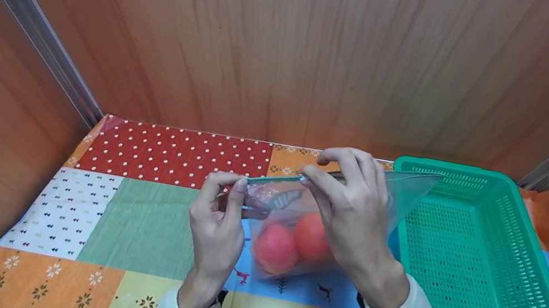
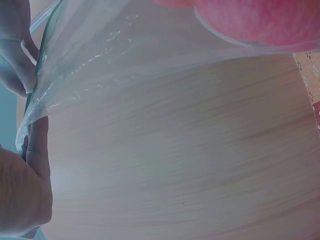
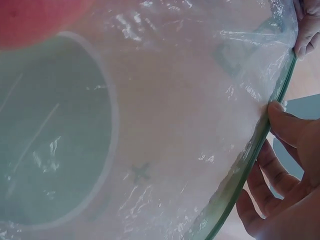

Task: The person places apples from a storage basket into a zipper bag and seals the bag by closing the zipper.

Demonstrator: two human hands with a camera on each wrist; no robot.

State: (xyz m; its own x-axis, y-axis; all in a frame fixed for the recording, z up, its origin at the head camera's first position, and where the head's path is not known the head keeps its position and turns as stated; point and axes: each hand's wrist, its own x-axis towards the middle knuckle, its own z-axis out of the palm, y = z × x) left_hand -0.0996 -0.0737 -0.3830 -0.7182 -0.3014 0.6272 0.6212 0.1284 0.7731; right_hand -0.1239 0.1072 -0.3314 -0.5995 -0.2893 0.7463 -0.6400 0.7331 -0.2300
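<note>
A clear zip bag (image 1: 266,203) with a green-edged top hangs between both hands, its lower part near the patterned cloth. Inside it lie round red-pink fruits, perhaps apples; one fruit (image 1: 276,249) is at the left and another fruit (image 1: 314,235) beside it. My left hand (image 1: 218,223) pinches the left end of the bag's top edge between thumb and fingers. Further along that edge, my right hand (image 1: 355,208) pinches the zip strip, as the right wrist view shows with its thumb (image 3: 290,122) on the strip. The bag's right corner sticks out beyond the right hand.
At the right stands a green plastic basket (image 1: 526,266) with perforated walls, partly behind the bag's right end. An orange item (image 1: 540,215) lies behind the basket. Patchwork cloth (image 1: 143,227) covers the table, and wooden panels (image 1: 292,55) rise at the back and sides.
</note>
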